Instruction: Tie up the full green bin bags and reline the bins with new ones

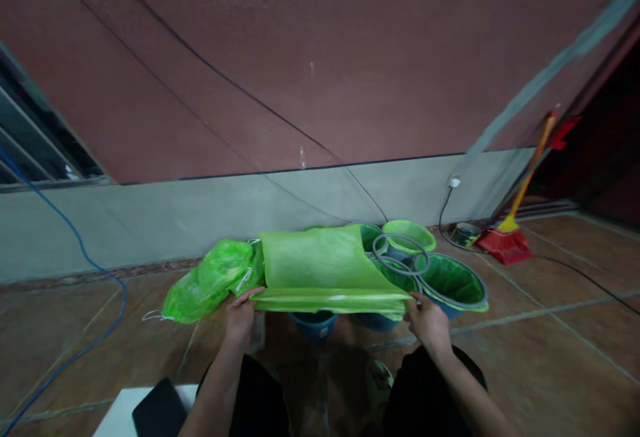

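Note:
A light green plastic bag (315, 260) is stretched flat between my two hands, its near edge gathered into folds. My left hand (241, 317) pinches the near left corner. My right hand (429, 320) grips the near right corner. Under the bag, a blue bucket (314, 326) shows only in part. To the right stand several more buckets, among them one lined with a green bag (453, 280) and a pale green one (407, 234) at the back. Grey rings (404, 254) lie across their tops. Left of my left hand rests a bulging green plastic bundle (207, 280).
A red broom (507, 244) with a yellow handle leans at the right, beside a small can (465, 234). A blue cable (83, 250) runs over the floor at left. Near my left forearm, a black flat object (160, 412) lies on a white surface (120, 414). The wall (310, 197) stands behind the buckets.

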Tool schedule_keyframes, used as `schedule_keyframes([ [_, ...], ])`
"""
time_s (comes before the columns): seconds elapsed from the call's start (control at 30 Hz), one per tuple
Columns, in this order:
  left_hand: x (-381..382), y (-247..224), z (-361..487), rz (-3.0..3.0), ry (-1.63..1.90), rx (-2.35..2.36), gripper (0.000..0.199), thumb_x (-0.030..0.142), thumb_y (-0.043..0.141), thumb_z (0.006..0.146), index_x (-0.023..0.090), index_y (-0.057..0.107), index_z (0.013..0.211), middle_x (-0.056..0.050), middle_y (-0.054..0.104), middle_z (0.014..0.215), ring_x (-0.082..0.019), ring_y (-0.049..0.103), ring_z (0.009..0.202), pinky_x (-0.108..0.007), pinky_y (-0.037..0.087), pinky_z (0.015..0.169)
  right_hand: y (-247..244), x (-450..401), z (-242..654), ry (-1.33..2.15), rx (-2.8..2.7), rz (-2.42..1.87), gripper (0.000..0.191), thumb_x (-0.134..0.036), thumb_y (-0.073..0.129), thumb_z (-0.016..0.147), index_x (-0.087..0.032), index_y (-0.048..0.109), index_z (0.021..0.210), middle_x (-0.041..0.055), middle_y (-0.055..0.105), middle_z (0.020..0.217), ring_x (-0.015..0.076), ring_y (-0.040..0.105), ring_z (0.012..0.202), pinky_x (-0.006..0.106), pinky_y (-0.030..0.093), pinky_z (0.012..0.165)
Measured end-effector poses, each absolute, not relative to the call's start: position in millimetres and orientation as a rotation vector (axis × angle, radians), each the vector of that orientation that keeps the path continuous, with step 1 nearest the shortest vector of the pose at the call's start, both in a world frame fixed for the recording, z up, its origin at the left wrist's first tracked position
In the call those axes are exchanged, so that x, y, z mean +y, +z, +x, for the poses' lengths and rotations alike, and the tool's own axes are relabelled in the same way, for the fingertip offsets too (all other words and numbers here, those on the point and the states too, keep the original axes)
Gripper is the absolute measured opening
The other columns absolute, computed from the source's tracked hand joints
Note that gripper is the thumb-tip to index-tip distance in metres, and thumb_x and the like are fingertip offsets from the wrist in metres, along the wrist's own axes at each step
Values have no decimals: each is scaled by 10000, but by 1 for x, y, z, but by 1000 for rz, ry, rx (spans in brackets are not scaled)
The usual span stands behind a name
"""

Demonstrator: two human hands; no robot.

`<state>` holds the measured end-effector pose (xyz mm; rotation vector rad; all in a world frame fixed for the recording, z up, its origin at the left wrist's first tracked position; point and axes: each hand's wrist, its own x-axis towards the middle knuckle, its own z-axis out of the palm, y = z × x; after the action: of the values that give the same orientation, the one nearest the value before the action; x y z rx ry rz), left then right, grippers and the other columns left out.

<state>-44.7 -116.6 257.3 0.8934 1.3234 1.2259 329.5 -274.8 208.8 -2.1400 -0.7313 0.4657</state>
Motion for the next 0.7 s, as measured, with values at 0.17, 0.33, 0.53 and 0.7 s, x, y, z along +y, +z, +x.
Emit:
schedule_keyframes([
  [0.17,-121,237,-54,867,1196,1326,216,171,620,548,168,725,737,-30,704,736,-142,617,648,-242,508,582,196,-278,326,658,-562,-1758,602,-440,618,679,-132,630,1195,-6,647,555,177,593,455,313,504,478],
  [0.33,-131,202,-63,777,1064,1406,255,98,571,477,160,709,682,-26,680,640,-150,601,565,-247,495,518,163,-287,318,789,-391,-1642,619,-324,658,557,-154,667,1153,-41,639,567,141,544,423,295,489,447],
  [0.53,-131,194,-61,751,1040,1365,242,95,605,478,136,716,690,-33,662,613,-144,595,543,-215,457,474,170,-284,314,743,-314,-1615,394,-282,640,544,-189,729,916,-15,651,582,160,579,504,307,529,525],
  [0.7,-137,188,-61,715,1004,1396,88,173,657,605,140,705,670,-59,671,618,-176,634,556,-247,484,490,163,-289,310,766,-331,-1696,312,-287,608,580,-162,727,840,36,682,658,183,615,565,305,515,528],
])
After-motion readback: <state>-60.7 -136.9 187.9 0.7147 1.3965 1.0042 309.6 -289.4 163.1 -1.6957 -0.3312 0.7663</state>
